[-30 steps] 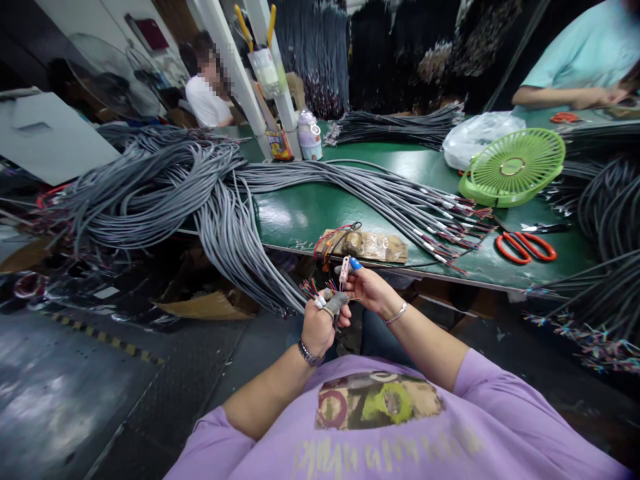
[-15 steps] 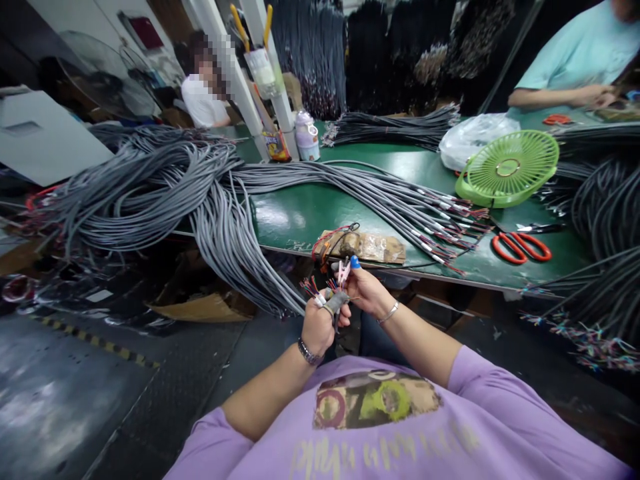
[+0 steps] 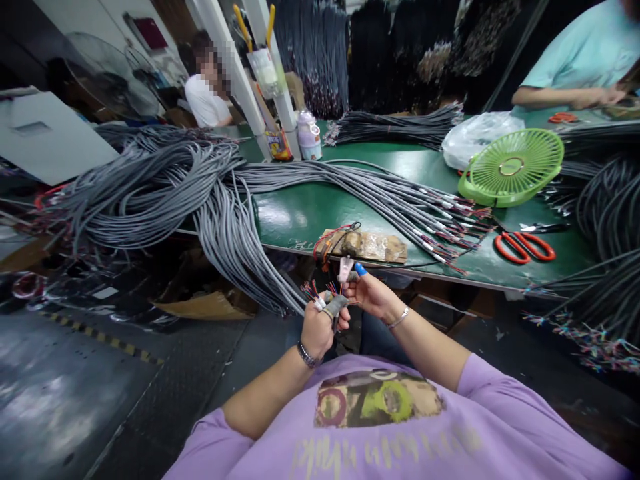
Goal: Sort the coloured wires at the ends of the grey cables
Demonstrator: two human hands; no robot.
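My left hand [image 3: 318,328], its thumb and finger partly in grey coverings, is closed around a grey cable bundle near its ends. Coloured wire ends [image 3: 311,291] fan out above this hand. Beside it, my right hand [image 3: 376,295] has a blue cover on a fingertip and its fingers pinched at thin coloured wires. A small pale pink clip-like piece [image 3: 345,268] stands just above these fingertips; whether they touch it I cannot tell. Behind it, a taped wooden block [image 3: 383,247] with red and black leads lies at the table edge.
Grey cables [image 3: 225,227] drape over the green table [image 3: 285,213] at left. Orange-handled scissors [image 3: 524,247], a green fan [image 3: 513,167] and a plastic bag [image 3: 475,137] lie at right. A bottle [image 3: 309,135] stands by the post. Two other people sit across the table.
My right hand has shifted slightly right and down, away from my left hand. The pale pink piece shows a broader face. My left hand stays nearly still on the cables.
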